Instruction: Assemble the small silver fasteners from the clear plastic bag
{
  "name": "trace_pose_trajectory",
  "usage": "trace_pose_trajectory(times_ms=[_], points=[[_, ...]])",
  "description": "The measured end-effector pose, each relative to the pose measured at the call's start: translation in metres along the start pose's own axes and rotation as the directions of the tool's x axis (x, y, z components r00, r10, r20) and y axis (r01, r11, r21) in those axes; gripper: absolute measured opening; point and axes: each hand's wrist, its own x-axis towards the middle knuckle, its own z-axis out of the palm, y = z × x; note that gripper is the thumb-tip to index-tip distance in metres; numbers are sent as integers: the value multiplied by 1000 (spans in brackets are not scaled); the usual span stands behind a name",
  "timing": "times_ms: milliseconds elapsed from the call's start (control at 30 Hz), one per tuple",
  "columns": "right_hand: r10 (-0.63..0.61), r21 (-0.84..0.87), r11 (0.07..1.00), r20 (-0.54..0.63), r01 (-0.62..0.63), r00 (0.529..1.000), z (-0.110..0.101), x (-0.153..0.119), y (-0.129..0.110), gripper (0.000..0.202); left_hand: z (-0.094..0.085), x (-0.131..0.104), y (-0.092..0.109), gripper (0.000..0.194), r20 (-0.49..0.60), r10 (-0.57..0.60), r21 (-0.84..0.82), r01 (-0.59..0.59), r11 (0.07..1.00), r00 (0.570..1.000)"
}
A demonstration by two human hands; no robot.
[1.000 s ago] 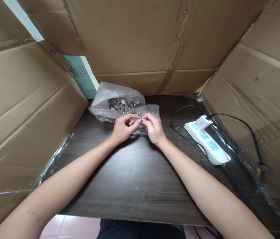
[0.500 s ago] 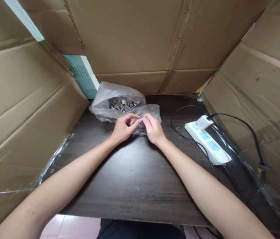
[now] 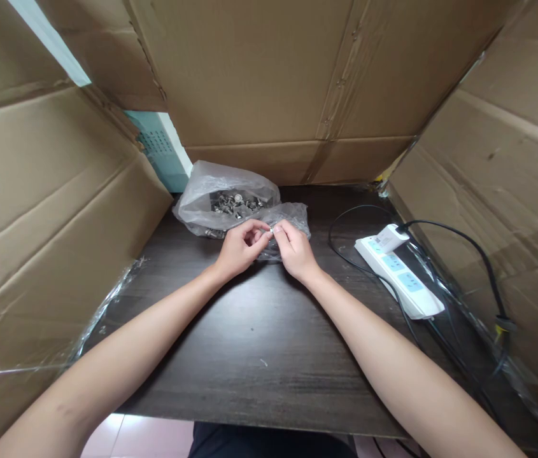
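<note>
My left hand [image 3: 241, 247] and my right hand [image 3: 294, 249] meet fingertip to fingertip over the table. Between their thumbs and forefingers they pinch a small shiny metal part [image 3: 272, 229], mostly covered by the fingers, so its exact kind is not clear. Just behind the left hand lies an open clear plastic bag [image 3: 199, 197] with many small metal pieces [image 3: 236, 202] that look like screws or fittings. A second crumpled plastic bag [image 3: 297, 213] lies under and behind the right hand; its contents are hidden.
A white power strip [image 3: 405, 277] with a plugged-in adapter [image 3: 389, 239] lies on the right of the dark wooden table [image 3: 249, 356]. Black cables [image 3: 481, 251] loop around it. Cardboard walls [image 3: 259, 76] enclose the table at the left, back and right.
Both hands keep the same pinch on the small metal part, with only a slight shift of the fingers. The view has tilted a little; the bags and power strip stay in place.
</note>
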Motion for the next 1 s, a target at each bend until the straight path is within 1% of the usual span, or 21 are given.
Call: trace_pose_trajectory(times_ms=[100,200,300,367,467,533,600,633,700,800,867,933,967,1000], points=[[-7,-14,1000,8,7,1000,1,-1,0,27,0,-2,2,23,25,34,20,-35,999,999],[-2,-34,999,20,3,1000,0,-2,-2,27,0,-3,2,29,74,109,84,-116,990,991],[5,-19,1000,11,-5,1000,-1,-2,-5,29,-4,-2,5,21,94,175,192,-190,963,980],[9,8,1000,-5,-9,1000,-2,-2,-6,31,-8,2,10,17,126,214,271,-241,932,969],[-6,48,999,-56,9,998,-3,-4,-7,31,-18,11,22,19,187,286,384,-338,859,940],[-42,36,998,-106,46,993,-3,-4,-7,27,-26,19,29,20,160,310,497,-348,795,937],[-83,-33,996,-169,79,982,-3,-4,-6,24,-36,26,35,19,97,293,653,-283,703,951],[-99,-71,994,-196,86,976,-3,-4,-5,23,-41,29,36,18,60,263,724,-223,652,963],[-114,-130,988,-235,85,965,-3,-4,-3,21,-52,34,37,16,25,162,824,-112,556,986],[-99,-204,978,-268,44,958,-4,-3,0,21,-67,39,33,17,-78,20,903,62,425,997],[-69,-253,967,-286,-6,956,-4,-2,1,22,-76,42,31,16,-145,-27,926,145,347,989],[-28,-305,950,-306,-70,952,-4,-1,2,21,-81,45,32,17,-187,-48,935,192,299,981],[-4,-333,937,-313,-106,950,-5,-1,3,20,-81,46,34,20,-192,-51,934,198,296,980],[23,-361,922,-318,-143,948,-5,-1,4,20,-79,46,36,23,-181,-47,931,187,312,982]])
